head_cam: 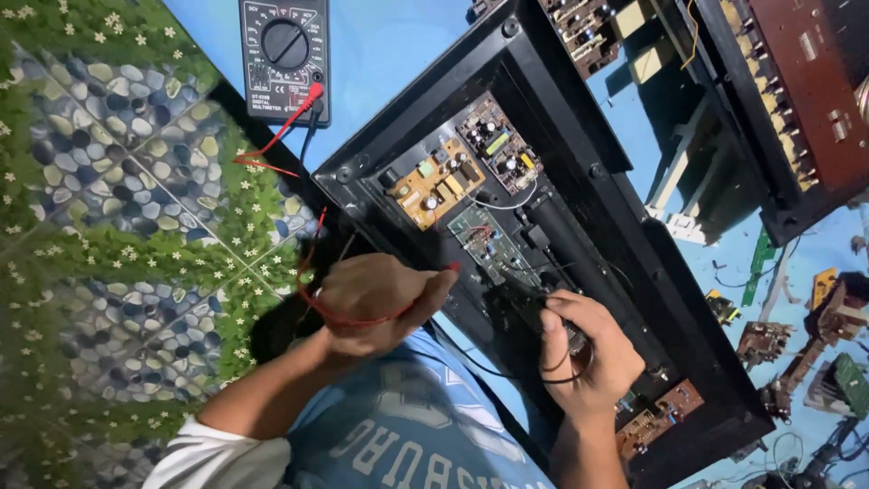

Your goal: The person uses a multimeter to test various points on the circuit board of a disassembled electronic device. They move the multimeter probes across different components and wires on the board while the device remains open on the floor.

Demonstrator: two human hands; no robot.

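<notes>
My left hand (pixel 376 303) is closed around the red test probe, whose tip (pixel 450 267) touches the open black casing (pixel 597 181) near a green circuit board (pixel 489 244). The red lead (pixel 312 294) loops over my wrist. My right hand (pixel 588 349) grips the black test probe (pixel 566 330), its black lead curling below my palm, pressed inside the casing. A black multimeter (pixel 285 56) lies at the top with red and black leads plugged in. A tan board (pixel 436 183) and another board (pixel 501 145) sit mounted in the casing.
A second open device with a brown board (pixel 797 81) lies at the top right. Loose circuit boards and wires (pixel 797 353) are scattered at the right on the blue surface. A pebble-and-grass patterned floor (pixel 118 226) fills the left side.
</notes>
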